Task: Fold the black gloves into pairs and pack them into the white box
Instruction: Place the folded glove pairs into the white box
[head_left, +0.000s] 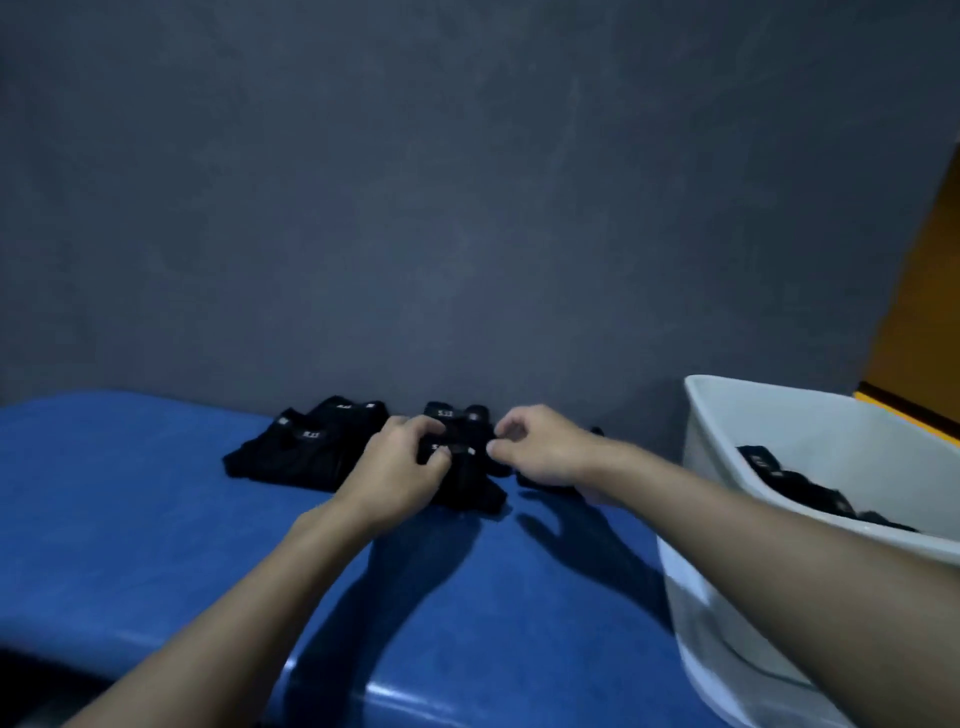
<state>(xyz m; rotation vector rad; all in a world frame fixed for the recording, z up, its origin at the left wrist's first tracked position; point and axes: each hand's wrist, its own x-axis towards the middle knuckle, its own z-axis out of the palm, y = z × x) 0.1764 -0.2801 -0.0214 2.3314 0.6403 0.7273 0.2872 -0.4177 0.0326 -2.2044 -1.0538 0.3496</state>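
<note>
Grey wall (467, 208) rose behind the blue table (130, 519) on my feed. Against it sat a pile of black gloves (301, 447), and just right of the pile lay the glove (467, 488) being worked. The left hand (402, 467) gripped that glove, fingers curled over its top edge. The right hand (545, 449) sat at the glove's right side with fingers curled and fingertips at the fabric; through the blur I could not tell whether it actually pinched anything. At the right stood the white box (727, 571), well apart from the pile, with packed gloves (800, 488) lying inside.
</note>
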